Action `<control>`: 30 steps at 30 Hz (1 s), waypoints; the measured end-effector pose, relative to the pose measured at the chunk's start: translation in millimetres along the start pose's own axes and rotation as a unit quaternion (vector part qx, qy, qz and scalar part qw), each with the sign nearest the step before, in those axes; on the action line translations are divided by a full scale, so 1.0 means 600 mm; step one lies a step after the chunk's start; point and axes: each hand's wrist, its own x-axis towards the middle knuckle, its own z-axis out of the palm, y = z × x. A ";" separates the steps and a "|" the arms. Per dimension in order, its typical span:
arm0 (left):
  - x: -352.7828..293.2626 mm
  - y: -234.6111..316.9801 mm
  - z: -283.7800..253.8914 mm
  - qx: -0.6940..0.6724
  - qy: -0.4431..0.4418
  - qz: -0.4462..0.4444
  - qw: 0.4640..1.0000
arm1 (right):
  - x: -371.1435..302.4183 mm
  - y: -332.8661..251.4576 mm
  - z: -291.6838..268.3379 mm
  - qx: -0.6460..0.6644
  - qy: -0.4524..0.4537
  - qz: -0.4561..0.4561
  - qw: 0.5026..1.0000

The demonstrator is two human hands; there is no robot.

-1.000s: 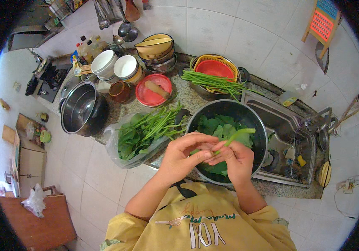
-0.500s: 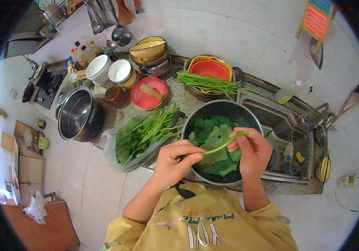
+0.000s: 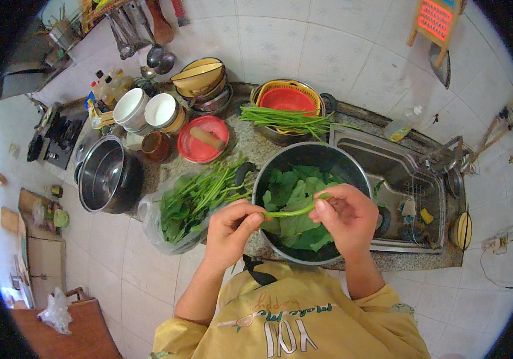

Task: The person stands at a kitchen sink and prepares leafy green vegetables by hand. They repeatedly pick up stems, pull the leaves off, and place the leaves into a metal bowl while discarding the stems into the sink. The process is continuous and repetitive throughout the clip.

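Note:
A green vegetable stem [image 3: 289, 213] is stretched between my two hands, above a large dark pot [image 3: 260, 179]. My left hand [image 3: 231, 230] pinches its left end between thumb and fingertips. The other end sits in the closed fingers of my right hand [image 3: 347, 218]. Broad green leaves [image 3: 295, 236] lie in the pot below. Just left of the pot, a clear plastic bag [image 3: 152, 215] holds a bunch of leafy stems [image 3: 202, 194]. Behind the pot, a row of long bare stems [image 3: 286, 119] rests across a pot with a red basin [image 3: 289, 100] in it.
Right of the pot is a metal sink [image 3: 397, 206] with a wire rack. On the left of the counter stand an empty metal pot [image 3: 104, 173], stacked white bowls [image 3: 129, 105], a brown cup [image 3: 156, 146] and a red lid-like dish [image 3: 193, 148] bearing a wooden pestle-like piece.
My hands and the stem have shifted slightly left. The stem now lies flatter, and my left hand has drawn a little farther from the right. The whole view has shifted slightly.

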 end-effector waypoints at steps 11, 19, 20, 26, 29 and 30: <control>0.008 0.006 0.021 -0.004 -0.018 0.022 1.000 | -0.008 0.030 0.032 0.144 -0.124 0.072 0.979; 0.003 -0.010 0.006 0.118 -0.083 -0.031 0.989 | 0.044 0.027 -0.015 0.336 0.083 -0.008 0.938; 0.000 -0.020 0.001 0.146 -0.093 -0.025 0.985 | 0.054 0.019 -0.033 0.376 0.113 0.016 0.920; -0.034 -0.087 -0.032 0.288 -0.079 0.003 0.954 | 0.138 -0.002 -0.116 0.258 0.025 -0.084 0.962; -0.051 -0.105 -0.049 0.301 -0.022 0.013 0.953 | 0.197 0.010 -0.075 -0.181 0.123 -0.055 0.974; -0.058 -0.107 -0.053 0.286 -0.005 0.000 0.958 | 0.228 0.040 -0.070 -0.267 0.083 -0.146 0.949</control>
